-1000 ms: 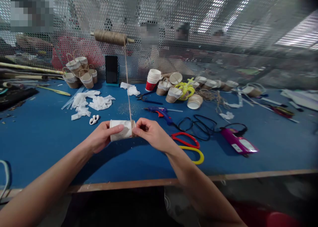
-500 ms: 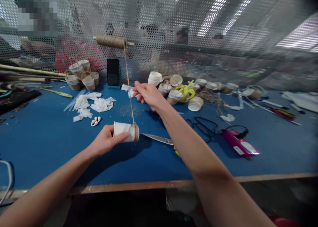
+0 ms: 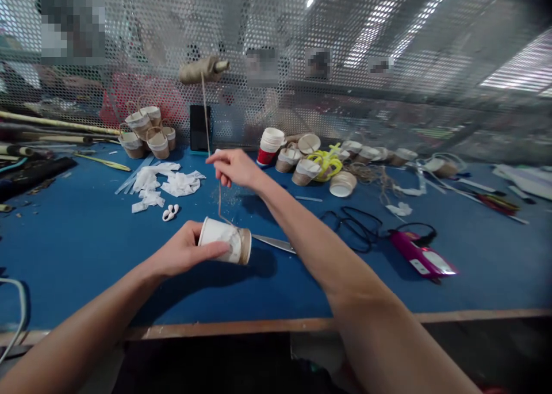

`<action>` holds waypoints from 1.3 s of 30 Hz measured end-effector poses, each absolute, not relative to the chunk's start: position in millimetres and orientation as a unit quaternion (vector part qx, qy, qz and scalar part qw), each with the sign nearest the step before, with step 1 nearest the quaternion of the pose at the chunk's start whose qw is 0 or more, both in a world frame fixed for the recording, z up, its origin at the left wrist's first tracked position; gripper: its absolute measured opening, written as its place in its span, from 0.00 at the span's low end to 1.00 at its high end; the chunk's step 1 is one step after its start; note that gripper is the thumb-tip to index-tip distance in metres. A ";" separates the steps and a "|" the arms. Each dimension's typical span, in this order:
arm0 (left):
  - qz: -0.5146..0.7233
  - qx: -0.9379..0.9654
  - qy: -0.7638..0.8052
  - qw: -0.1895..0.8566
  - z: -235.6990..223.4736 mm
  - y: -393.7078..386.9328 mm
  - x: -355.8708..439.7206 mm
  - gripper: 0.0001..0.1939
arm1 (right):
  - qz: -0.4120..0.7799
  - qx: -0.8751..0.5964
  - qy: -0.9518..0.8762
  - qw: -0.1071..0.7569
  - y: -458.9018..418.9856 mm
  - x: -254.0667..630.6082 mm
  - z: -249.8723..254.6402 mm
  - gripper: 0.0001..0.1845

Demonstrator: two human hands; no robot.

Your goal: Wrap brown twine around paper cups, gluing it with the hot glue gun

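My left hand [image 3: 185, 247] is closed around a white paper cup [image 3: 218, 238] lying on its side in the air, with brown twine wound in a band round its right end. From a spool of twine [image 3: 198, 71] on a stick against the mesh, a strand [image 3: 206, 115] runs down to my right hand [image 3: 233, 167]. The fingers of that hand are closed on the strand, which continues slackly below them to the cup. Scissors [image 3: 273, 243] lie on the table right of the cup, their handles hidden behind my right forearm.
Twine-wrapped cups with handles [image 3: 158, 145] are stacked back left beside a phone [image 3: 199, 128]. White scraps [image 3: 183, 183] and white earbuds [image 3: 171, 212] lie nearer. More cups [image 3: 306, 171], yellow scissor handles [image 3: 330, 165] and a purple device with a cord [image 3: 421, 255] are on the right.
My right hand has moved left and slightly down, onto the strand, which now bends below it. The cup has tilted, its right end lower. The spool has swung, and the view has shifted slightly.
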State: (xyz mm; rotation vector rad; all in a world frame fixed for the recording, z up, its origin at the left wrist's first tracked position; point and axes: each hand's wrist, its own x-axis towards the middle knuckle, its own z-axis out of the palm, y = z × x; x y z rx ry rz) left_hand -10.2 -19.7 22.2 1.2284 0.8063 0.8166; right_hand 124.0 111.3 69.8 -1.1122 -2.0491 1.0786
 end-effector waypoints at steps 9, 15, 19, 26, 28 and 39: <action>0.347 0.531 0.269 0.725 40.6 -36.3 -20.6 0.08 | 0.497 -0.344 -0.796 0.021 32.6 153.4 17.1 0.10; 0.359 0.530 0.255 0.725 35.7 -35.5 -20.7 0.07 | 0.509 -0.370 -0.776 0.042 30.2 151.4 3.1 0.07; 0.408 0.493 0.296 0.709 28.0 -28.3 -15.6 0.06 | 0.484 -0.417 -0.760 0.119 35.4 148.4 3.8 0.02; 0.482 0.398 0.353 0.696 25.2 -19.4 -4.3 0.10 | 0.361 -0.553 -0.694 0.287 36.4 180.7 38.2 0.13; 0.493 0.387 0.364 0.689 22.5 -17.7 -3.2 0.10 | 0.336 -0.559 -0.687 0.321 29.0 190.2 50.4 0.09; 0.498 0.396 0.400 0.659 7.0 -11.5 -1.4 0.09 | 0.627 -0.383 -0.504 0.455 3.5 182.9 31.8 0.11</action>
